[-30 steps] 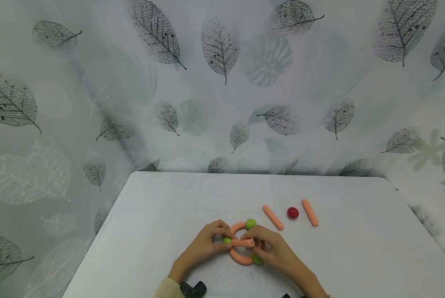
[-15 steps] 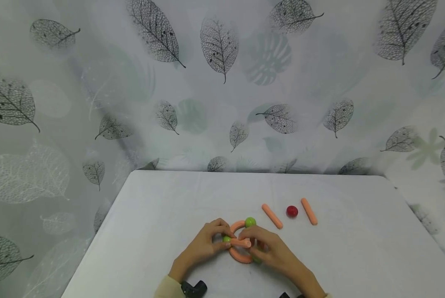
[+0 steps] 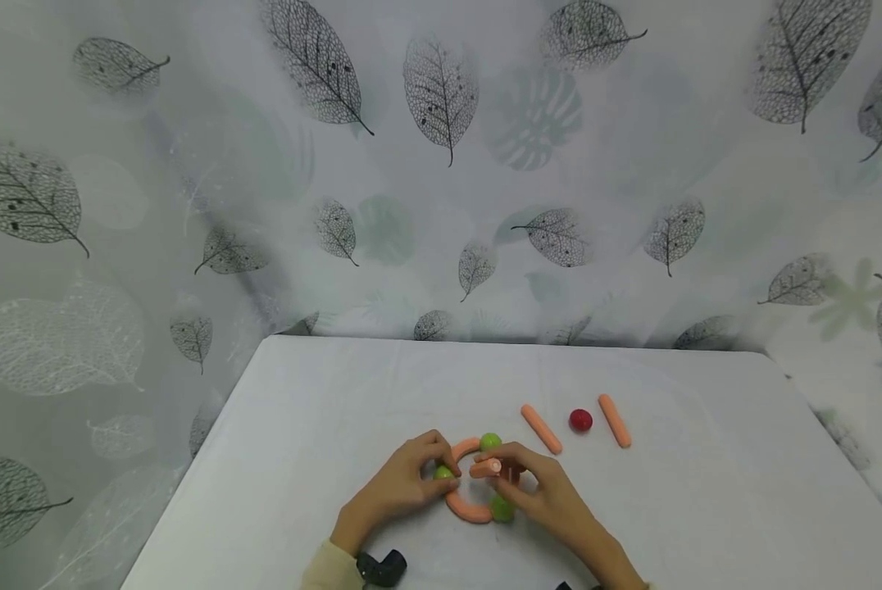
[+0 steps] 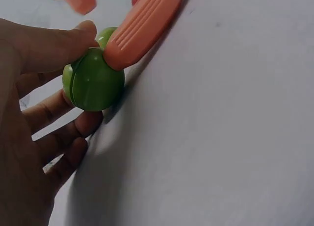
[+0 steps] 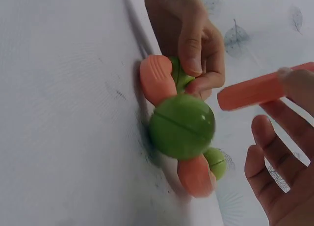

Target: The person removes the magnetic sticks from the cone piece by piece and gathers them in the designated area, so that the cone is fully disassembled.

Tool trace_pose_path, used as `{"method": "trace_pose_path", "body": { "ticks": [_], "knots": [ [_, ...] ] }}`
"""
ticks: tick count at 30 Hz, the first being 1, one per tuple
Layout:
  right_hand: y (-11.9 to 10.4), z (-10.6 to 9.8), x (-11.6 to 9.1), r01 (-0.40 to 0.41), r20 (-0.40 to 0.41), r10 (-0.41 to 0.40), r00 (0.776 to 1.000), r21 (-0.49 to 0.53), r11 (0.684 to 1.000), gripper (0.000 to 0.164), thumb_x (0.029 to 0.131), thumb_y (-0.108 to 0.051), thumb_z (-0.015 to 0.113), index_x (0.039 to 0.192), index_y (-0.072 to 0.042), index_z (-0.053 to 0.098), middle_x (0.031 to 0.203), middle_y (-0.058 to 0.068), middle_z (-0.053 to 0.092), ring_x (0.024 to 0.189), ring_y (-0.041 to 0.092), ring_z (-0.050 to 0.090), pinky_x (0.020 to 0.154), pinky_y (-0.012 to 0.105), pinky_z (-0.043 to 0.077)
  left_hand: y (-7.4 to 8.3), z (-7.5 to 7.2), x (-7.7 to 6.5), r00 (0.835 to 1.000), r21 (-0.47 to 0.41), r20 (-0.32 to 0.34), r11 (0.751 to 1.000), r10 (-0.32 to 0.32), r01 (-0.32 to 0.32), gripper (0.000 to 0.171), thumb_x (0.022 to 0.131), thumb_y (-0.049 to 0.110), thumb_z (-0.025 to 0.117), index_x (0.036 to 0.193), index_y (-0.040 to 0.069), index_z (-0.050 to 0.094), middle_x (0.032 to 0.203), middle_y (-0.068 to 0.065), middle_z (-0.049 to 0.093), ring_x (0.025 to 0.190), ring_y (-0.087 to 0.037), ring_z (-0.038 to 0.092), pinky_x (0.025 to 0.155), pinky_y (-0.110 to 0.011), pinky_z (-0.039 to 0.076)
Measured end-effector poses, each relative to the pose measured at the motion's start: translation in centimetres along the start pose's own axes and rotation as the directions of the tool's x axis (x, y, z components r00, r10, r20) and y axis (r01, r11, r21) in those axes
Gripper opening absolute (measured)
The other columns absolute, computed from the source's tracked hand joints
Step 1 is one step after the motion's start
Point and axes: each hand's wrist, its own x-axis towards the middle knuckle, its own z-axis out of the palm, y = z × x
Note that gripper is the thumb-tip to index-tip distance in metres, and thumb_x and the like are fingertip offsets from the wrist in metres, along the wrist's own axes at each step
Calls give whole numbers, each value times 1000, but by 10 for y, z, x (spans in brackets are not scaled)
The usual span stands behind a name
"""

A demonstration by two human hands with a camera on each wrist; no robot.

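A ring of curved orange toy sticks (image 3: 469, 510) joined by green balls lies on the white table. My left hand (image 3: 410, 482) grips the green ball (image 4: 96, 84) at the ring's left side, thumb on top and fingers beneath in the left wrist view. Above the ring, my right hand (image 3: 547, 485) pinches a straight orange stick (image 5: 252, 92) between thumb and fingers. In the right wrist view its free end is apart from the left ball. Another green ball (image 5: 182, 127) on the ring's right side is near the right hand. That hand partly hides the ring's right arc.
Beyond the ring lie two loose straight orange sticks, one nearer (image 3: 541, 429) and one farther right (image 3: 614, 420). A red ball (image 3: 580, 420) sits between them. A leaf-patterned curtain (image 3: 426, 180) hangs behind the white table (image 3: 706, 492).
The straight stick's left end has come away from the green ball as my right hand lifted it and moved it right. The ring shifted slightly left; my left hand keeps its grip.
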Motion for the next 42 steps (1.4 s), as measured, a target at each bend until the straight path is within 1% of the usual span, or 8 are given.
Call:
{"method": "trace_pose_path", "body": {
  "ticks": [5, 10, 13, 19, 22, 28, 36, 42],
  "knots": [
    [2, -3, 2, -86, -107, 80, 991, -57, 995, 31, 95, -6, 75, 124, -18, 69, 102, -8, 73, 81, 3, 60, 69, 21, 53, 2, -9, -1, 996, 34, 30, 996, -89, 88, 12, 92, 16, 79, 93, 24, 71, 99, 12, 60, 92, -4, 56, 86, -27, 50],
    [2, -3, 3, -242, -198, 222, 955, -84, 967, 27, 98, -17, 73, 125, -20, 69, 109, -6, 74, 91, 3, 63, 78, 23, 57, 3, -20, -4, 986, 44, 42, 987, -159, 157, 12, 92, 15, 77, 94, 24, 70, 101, 11, 60, 93, -7, 55, 86, -27, 49],
    [2, -1, 6, -342, -231, 320, 919, -62, 938, 27, 98, -18, 74, 124, -17, 70, 105, -5, 75, 94, 4, 66, 80, 23, 59, 3, -25, -8, 982, 35, 46, 983, -184, 182, 11, 92, 15, 76, 94, 25, 70, 102, 10, 59, 92, -10, 55, 83, -26, 47],
    [3, 2, 16, -538, -240, 523, 818, 2, 843, 28, 99, -19, 73, 126, -15, 70, 106, 1, 75, 94, 9, 69, 78, 22, 58, 2, -32, -11, 982, 74, 24, 980, -185, 183, 15, 91, 12, 76, 94, 25, 69, 104, 12, 59, 93, -8, 55, 85, -28, 48],
    [3, 4, 23, -579, -231, 567, 791, 19, 815, 30, 98, -14, 72, 128, -10, 68, 109, 6, 74, 95, 13, 70, 78, 22, 57, 1, -36, -12, 983, 78, -7, 980, -181, 181, 14, 91, 10, 75, 94, 23, 70, 104, 10, 60, 94, -8, 56, 85, -30, 49],
    [2, 13, 32, -625, -214, 610, 763, -4, 780, 33, 97, -13, 71, 128, -5, 67, 113, 9, 72, 98, 18, 68, 76, 23, 55, -4, -33, -22, 969, 43, -111, 973, -222, 228, 17, 91, 7, 74, 100, 21, 72, 106, 8, 62, 97, -8, 58, 91, -30, 52],
    [11, 21, 49, -619, -317, 563, 763, -108, 778, 33, 94, -14, 74, 125, -4, 70, 98, 7, 73, 84, 14, 65, 69, 23, 52, -13, -27, -31, 915, -48, -295, 960, -276, 274, 27, 92, 4, 74, 104, 28, 71, 112, 13, 64, 110, -7, 62, 102, -26, 51],
    [19, 36, 47, -641, -340, 566, 751, -171, 748, 31, 93, -13, 76, 123, -4, 71, 89, 3, 71, 74, 9, 58, 61, 20, 47, -21, -18, -41, 914, -100, -330, 972, -236, 215, 30, 92, 4, 74, 112, 26, 72, 122, 11, 68, 121, -13, 64, 110, -17, 44]
  ]
}}
